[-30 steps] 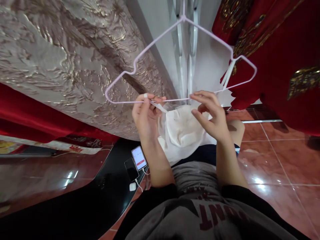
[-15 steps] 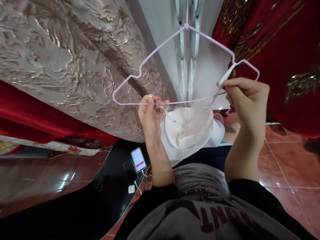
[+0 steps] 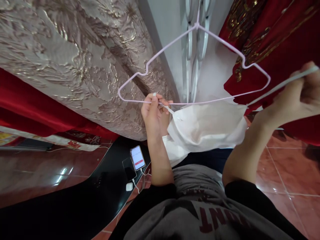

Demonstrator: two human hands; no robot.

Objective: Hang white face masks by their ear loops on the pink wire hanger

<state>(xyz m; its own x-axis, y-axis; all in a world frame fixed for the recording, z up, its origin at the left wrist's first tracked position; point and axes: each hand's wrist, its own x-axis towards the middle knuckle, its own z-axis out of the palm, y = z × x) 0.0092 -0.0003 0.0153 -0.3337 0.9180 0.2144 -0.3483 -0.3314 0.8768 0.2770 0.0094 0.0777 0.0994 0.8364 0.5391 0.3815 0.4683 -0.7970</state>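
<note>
A lilac clothes hanger (image 3: 220, 39) hangs in front of white metalwork. My left hand (image 3: 155, 106) is closed at its lower bar, pinching one thin strap (image 3: 167, 107) of a white garment. Far to the right, my right hand (image 3: 306, 90) is somewhat blurred and closed on the other strap (image 3: 280, 86), pulled taut outside the hanger's right end. The white garment (image 3: 210, 123) stretches between both straps, just below the bar and over my lap. Part of it lies bunched at the left. Both shoulder notches of the hanger carry nothing.
A shiny beige textured cloth (image 3: 82, 66) fills the left, and red cloth with gold sequins (image 3: 280, 43) hangs on the right. Two phones (image 3: 138, 158) with cables and a small white case (image 3: 129, 186) lie on a black bench (image 3: 75, 203). Red tiles (image 3: 282, 170) cover the floor.
My right hand has moved outward to the right, drawing its strap away from the hanger's right notch and spreading the garment wide. My left hand keeps its hold at the bar.
</note>
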